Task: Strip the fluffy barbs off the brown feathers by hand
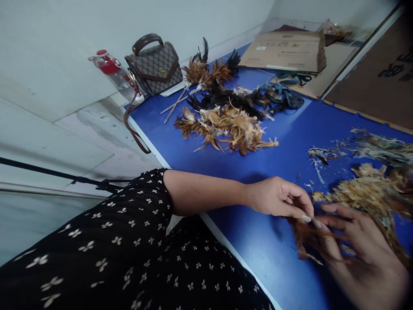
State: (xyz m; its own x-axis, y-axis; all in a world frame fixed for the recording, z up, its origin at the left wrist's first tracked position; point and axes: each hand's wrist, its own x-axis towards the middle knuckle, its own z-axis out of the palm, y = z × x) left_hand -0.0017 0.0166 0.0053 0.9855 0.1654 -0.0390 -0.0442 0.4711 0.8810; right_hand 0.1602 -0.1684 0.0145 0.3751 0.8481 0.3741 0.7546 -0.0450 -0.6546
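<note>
My left hand (pixel 280 199) is closed, thumb and fingertips pinched on a small bunch of brown feathers (pixel 300 241) that hangs below them. Close by on the right, my right hand (pixel 364 249) meets it at the fingertips, with thumb and finger pinched at the same bunch and the other fingers bent. The exact spot where the fingertips meet is partly hidden. Behind my right hand lies a heap of pale tan feathers (pixel 364 189) on the blue table (pixel 287 150).
Feather strips in tan and brown (pixel 229 127) lie mid-table, near black feathers (pixel 232 97). Two thin sticks (pixel 174 105), a handbag (pixel 158 69) and a bottle (pixel 119 77) stand or lie at the far left. Flattened cardboard (pixel 284 51) is at the back; feather scraps (pixel 380 148) lie right.
</note>
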